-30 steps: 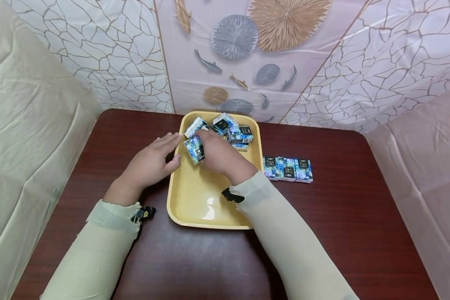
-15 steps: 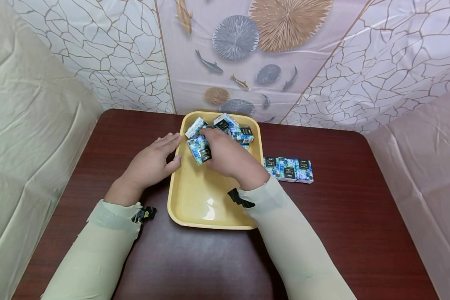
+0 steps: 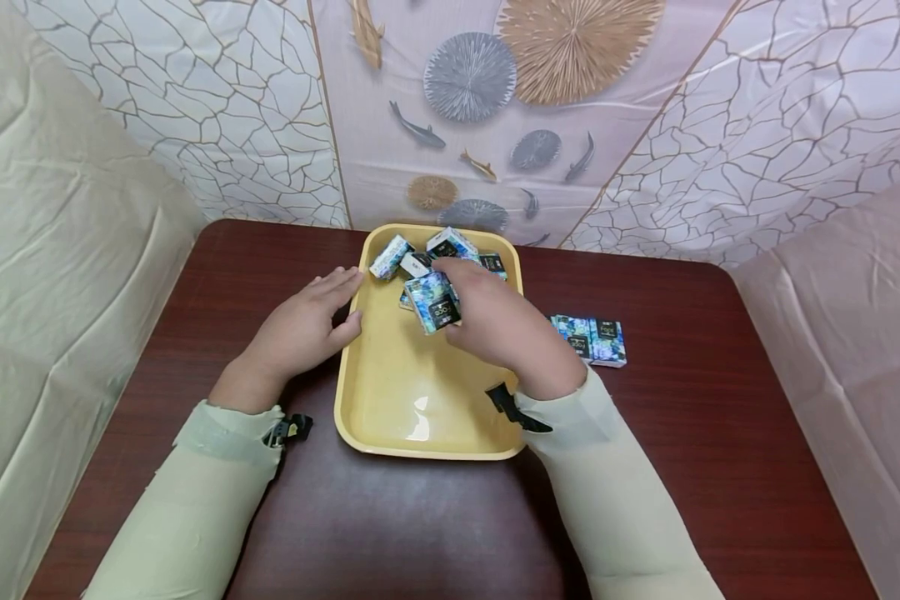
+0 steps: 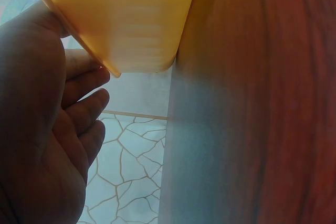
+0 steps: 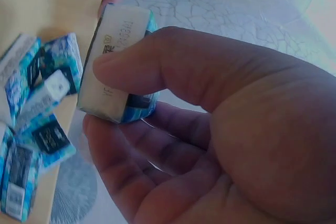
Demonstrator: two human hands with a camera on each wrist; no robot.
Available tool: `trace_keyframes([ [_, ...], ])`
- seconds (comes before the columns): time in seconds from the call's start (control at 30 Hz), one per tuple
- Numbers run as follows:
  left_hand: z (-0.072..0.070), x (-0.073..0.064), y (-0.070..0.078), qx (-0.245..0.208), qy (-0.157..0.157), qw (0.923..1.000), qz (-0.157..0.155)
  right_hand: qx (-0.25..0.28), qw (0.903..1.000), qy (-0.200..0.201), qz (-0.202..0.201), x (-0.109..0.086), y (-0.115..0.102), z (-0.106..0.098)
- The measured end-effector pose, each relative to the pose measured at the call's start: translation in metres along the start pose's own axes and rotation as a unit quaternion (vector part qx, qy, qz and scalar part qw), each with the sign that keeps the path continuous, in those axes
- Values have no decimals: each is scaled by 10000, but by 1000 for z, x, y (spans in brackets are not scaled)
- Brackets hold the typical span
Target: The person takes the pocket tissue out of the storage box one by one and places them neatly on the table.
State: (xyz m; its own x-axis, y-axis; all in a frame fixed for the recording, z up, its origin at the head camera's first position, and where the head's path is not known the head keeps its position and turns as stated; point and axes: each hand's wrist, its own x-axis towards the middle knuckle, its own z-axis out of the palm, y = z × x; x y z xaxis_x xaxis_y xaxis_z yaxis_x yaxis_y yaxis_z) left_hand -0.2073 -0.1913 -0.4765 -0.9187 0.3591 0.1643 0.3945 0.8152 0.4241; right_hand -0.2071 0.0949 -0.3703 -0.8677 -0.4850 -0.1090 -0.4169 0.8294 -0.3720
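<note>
My right hand pinches a small blue floral tissue pack over the yellow tray. In the right wrist view the thumb presses the white printed side of that tissue pack, with the fingers curled beneath it. Several similar packs lie jumbled at the tray's far end, partly hidden by the right hand. My left hand rests against the tray's left rim, fingers nearly straight. Seen from the left wrist, the fingertips of the left hand are right at the rim, holding no pack.
To the right of the tray, matching packs lie side by side in a row on the dark wooden table, the nearest one partly covered by the right wrist. Patterned wall sheets hang behind the table.
My right hand has moved right across the tray with the tissue pack, uncovering a white-sided pack in the pile. The left hand has stayed at the rim.
</note>
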Motion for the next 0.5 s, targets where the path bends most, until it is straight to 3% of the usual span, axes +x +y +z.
trace_keyframes([
  [0.5,0,-2,1,-28,20,10000,-48,76,9983,354,462,-39,31,-14],
])
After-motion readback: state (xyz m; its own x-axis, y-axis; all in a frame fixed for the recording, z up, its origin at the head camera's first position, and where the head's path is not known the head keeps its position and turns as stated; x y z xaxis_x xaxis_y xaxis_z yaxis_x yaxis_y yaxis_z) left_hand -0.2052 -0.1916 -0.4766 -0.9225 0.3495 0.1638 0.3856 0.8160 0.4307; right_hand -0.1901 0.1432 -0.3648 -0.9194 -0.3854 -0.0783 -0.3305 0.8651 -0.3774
